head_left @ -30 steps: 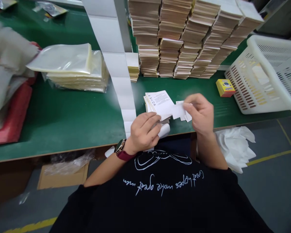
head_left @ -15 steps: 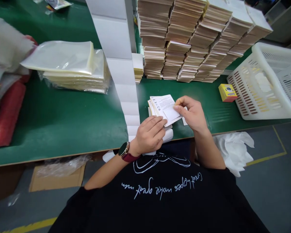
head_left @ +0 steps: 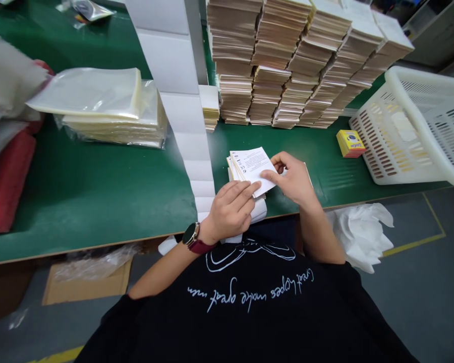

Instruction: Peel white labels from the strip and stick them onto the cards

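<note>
A small fanned stack of white printed cards lies on the green table before me, with lines of text and larger marks on the top one. My left hand presses its fingertips on the near left part of the stack, steadying it. On the right side, my right hand pinches the top card's edge, thumb above and fingers curled behind. Another thin pale edge shows just beyond my right hand; the rest of it is hidden. White curled paper sits under the stack at the table edge.
A strip of white labels hangs down on the left. Tall card stacks stand behind. To the right are a small yellow box and a white plastic basket. Bagged clear sleeves lie left.
My right thumb has moved left and down over the top card. The small white piece under my right fingers earlier no longer stands out. My left hand stays on the stack.
</note>
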{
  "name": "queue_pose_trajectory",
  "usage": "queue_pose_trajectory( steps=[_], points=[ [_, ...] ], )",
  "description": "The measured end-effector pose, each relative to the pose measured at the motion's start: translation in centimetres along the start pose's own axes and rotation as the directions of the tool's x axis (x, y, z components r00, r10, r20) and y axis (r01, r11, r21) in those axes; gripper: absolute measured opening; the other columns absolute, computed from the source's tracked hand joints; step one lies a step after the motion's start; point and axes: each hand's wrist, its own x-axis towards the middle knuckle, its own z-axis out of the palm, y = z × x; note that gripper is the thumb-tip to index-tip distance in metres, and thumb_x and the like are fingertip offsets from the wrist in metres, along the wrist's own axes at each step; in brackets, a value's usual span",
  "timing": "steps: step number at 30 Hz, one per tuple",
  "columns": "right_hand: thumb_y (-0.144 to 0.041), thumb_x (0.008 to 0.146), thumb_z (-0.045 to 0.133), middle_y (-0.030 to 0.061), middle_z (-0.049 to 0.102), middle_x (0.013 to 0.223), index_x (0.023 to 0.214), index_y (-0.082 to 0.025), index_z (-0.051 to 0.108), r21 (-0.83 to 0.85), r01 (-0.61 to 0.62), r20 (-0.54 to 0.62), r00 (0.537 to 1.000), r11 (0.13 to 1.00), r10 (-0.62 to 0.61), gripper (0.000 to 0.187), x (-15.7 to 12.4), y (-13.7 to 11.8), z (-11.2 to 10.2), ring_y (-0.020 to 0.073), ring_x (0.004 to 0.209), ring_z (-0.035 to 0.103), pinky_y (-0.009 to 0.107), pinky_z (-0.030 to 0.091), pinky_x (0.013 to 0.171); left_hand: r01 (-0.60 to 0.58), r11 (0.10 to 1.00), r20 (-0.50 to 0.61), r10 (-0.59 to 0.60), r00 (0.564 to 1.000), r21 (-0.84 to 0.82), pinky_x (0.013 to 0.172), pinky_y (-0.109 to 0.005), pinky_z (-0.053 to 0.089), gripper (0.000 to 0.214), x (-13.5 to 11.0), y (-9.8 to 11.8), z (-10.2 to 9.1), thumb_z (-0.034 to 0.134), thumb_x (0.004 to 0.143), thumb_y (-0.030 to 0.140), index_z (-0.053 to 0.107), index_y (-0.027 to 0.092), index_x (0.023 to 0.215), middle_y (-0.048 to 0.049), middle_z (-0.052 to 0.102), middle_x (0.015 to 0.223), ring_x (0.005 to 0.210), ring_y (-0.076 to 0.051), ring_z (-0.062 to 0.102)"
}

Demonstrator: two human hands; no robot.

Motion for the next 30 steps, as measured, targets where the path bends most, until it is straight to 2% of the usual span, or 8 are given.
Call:
queue_pose_trajectory(
  steps=[4,9,11,14,19,25,28,30],
  points=[
    [-0.032,0.08,0.062,-0.0041,0.055,0.065,0.071,-0.02,0.056,0.056,0.003,-0.031,1.0,0.998,-0.002,0.016,-0.2,-0.2,0.3,0.0106,0.061,0.047,0.026,0.037,0.059,0.008,1.0,0.028,-0.009,1.0,0.03,0.091,-0.044,0.049,0.017,-0.2,0.1,0.2,0.048,0.071,0.006,0.059,0.018,0.076,-0.0104,0.063,0.127,0.111,-0.026,0.059],
    [-0.035,0.086,0.056,0.0019,0.06,0.071,0.074,-0.02,0.064,-0.283,0.116,-0.194,0.965,0.952,-0.176,0.021,-0.7,0.4,0.6,0.0169,0.073,0.052,0.033,0.038,0.072,0.002,0.999,0.023,-0.003,1.0,0.045,0.09,-0.043,0.049,0.015,-0.2,0.1,0.2,0.048,0.071,0.007,0.057,0.018,0.074,-0.0105,0.063,0.128,0.11,-0.026,0.059],
    [-0.033,0.085,0.057,0.0022,0.063,0.077,0.081,-0.021,0.066,-0.195,0.115,-0.253,0.954,0.974,-0.163,0.016,-0.9,0.7,0.8,0.0176,0.076,0.054,0.033,0.041,0.073,0.002,0.999,0.024,-0.003,1.0,0.054,0.09,-0.043,0.049,0.015,-0.2,0.1,0.2,0.048,0.071,0.007,0.057,0.018,0.074,-0.0106,0.063,0.128,0.11,-0.026,0.059],
    [-0.026,0.085,0.053,0.0016,0.068,0.085,0.095,-0.022,0.067,-0.012,0.098,-0.221,0.97,0.995,-0.098,0.018,-1.0,0.9,0.8,0.0166,0.074,0.056,0.032,0.044,0.07,0.001,0.999,0.021,-0.002,1.0,0.054,0.09,-0.043,0.049,0.014,-0.2,0.1,0.2,0.049,0.071,0.006,0.057,0.017,0.075,-0.0112,0.063,0.128,0.11,-0.026,0.058],
    [-0.027,0.084,0.054,0.0053,0.065,0.083,0.089,-0.021,0.07,-0.321,0.106,-0.29,0.935,0.941,-0.205,0.018,-0.9,0.8,0.8,0.0227,0.086,0.056,0.04,0.041,0.082,-0.013,0.998,-0.01,0.013,1.0,0.059,0.09,-0.044,0.049,0.014,-0.2,0.1,0.3,0.049,0.069,0.006,0.057,0.016,0.073,-0.0133,0.064,0.126,0.108,-0.027,0.059],
    [-0.024,0.08,0.055,-0.0001,0.067,0.075,0.086,-0.018,0.065,0.137,0.036,-0.216,0.976,0.99,-0.005,0.013,0.0,2.2,0.6,0.0132,0.065,0.056,0.027,0.042,0.063,-0.002,0.999,-0.006,0.002,1.0,0.053,0.089,-0.045,0.05,0.017,-0.3,0.1,0.4,0.047,0.071,0.007,0.059,0.017,0.076,-0.0125,0.062,0.129,0.111,-0.027,0.058],
    [-0.028,0.08,0.055,0.0013,0.067,0.078,0.089,-0.018,0.064,0.152,0.057,-0.295,0.956,0.987,-0.009,0.016,0.1,3.7,-0.8,0.0143,0.07,0.058,0.029,0.045,0.067,0.004,0.999,-0.019,-0.003,1.0,0.047,0.09,-0.046,0.05,0.018,-0.5,0.1,0.4,0.047,0.072,0.007,0.06,0.018,0.078,-0.0115,0.062,0.129,0.112,-0.027,0.057],
    [-0.03,0.083,0.052,0.004,0.068,0.083,0.091,-0.018,0.065,0.013,0.021,-0.347,0.938,1.0,-0.015,0.02,-0.4,5.2,-2.3,0.0171,0.077,0.06,0.034,0.046,0.073,0.01,1.0,-0.069,-0.009,0.998,0.014,0.089,-0.046,0.051,0.017,-0.6,0.0,0.4,0.047,0.072,0.007,0.059,0.018,0.078,-0.0108,0.065,0.125,0.114,-0.027,0.057]
  ],
)
